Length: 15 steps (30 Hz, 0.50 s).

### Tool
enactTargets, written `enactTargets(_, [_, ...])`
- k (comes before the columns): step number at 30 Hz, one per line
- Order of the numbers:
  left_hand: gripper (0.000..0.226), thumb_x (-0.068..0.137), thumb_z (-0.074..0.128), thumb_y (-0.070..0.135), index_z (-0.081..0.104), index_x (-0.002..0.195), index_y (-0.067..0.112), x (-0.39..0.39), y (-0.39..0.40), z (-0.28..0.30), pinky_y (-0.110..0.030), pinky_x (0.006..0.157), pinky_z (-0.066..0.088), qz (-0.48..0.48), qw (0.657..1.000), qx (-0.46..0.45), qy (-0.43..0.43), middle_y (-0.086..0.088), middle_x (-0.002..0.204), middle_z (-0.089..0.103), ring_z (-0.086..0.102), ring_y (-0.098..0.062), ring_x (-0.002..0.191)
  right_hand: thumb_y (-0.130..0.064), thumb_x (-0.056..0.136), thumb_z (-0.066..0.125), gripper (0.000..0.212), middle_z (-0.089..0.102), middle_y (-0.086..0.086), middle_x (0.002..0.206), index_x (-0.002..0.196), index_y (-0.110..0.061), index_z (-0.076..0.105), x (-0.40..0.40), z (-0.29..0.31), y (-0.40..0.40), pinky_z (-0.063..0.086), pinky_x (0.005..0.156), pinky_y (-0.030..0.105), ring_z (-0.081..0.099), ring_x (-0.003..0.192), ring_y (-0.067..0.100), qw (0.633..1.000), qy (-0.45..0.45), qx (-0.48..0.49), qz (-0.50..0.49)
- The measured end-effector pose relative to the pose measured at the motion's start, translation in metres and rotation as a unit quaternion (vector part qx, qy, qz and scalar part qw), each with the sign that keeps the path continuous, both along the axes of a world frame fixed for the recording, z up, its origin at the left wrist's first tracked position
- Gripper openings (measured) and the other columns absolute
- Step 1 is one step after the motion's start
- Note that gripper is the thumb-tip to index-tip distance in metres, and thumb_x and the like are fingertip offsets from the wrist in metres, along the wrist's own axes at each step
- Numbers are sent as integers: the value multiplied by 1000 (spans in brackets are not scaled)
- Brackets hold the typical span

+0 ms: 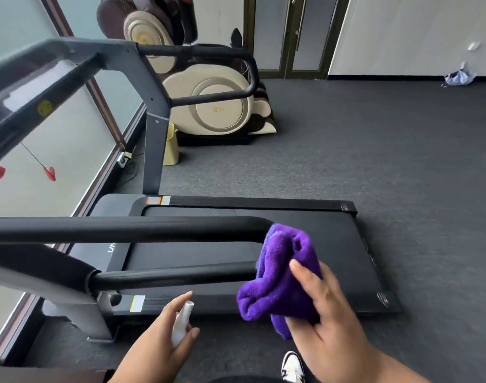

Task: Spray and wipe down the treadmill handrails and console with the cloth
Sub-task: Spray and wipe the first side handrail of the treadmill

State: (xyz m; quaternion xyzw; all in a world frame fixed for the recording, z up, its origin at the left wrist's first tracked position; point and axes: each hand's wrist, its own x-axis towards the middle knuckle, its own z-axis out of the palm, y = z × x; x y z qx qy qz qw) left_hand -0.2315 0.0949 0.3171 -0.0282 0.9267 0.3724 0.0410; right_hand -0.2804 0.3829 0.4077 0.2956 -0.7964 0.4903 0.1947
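Observation:
My right hand (329,322) grips a bunched purple cloth (280,277) and presses it around the curved end of the near black handrail (131,229). My left hand (164,335) holds a small white spray bottle (182,322) low in front of me, below the rail's lower bar (175,276). The far handrail (225,76) loops at the upper middle. The console (23,98) stretches across the upper left, seen at a slant. The black treadmill belt (236,258) lies under the rails.
A cream and brown massage chair (208,103) stands behind the treadmill. Glass wall panels (56,161) run along the left. Grey carpet (374,150) spreads to the right, with a crumpled blue cloth (457,78) by the far wall. My shoe (293,367) shows at the bottom.

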Motion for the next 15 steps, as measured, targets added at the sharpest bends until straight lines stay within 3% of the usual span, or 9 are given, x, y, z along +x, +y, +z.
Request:
enactTargets(5, [78,81,74,30,25,126,73,-3,6,6,-10,75,44,-3,1000,2,20,27,99,63,64,4,85,-23,86,68,70,38,-17,147,147,-42,38,-42,40,-11,34,106,13,44,134,2,997,-44,-36,-47])
enactTargets(7, [82,81,75,28,24,124,75,-1,6,9,-8,74,43,-4,1000,-1,20,30,99,62,65,4,82,-26,85,73,71,36,-19,148,146,-41,41,-57,48,-22,37,108,20,42,134,2,997,-65,42,-23])
enactTargets(11, [81,75,70,32,22,125,72,0,8,20,-4,79,42,-19,999,-7,29,41,105,56,64,9,81,-66,78,62,67,49,-1,142,140,-43,49,-75,58,-52,41,106,44,47,126,22,962,3,268,-46])
enactTargets(15, [76,76,77,20,36,128,58,-2,14,25,-4,79,42,-31,998,-21,42,37,107,57,65,8,81,-73,77,59,64,59,-4,128,134,-45,54,-89,67,-60,48,96,39,55,111,21,954,9,298,-43])
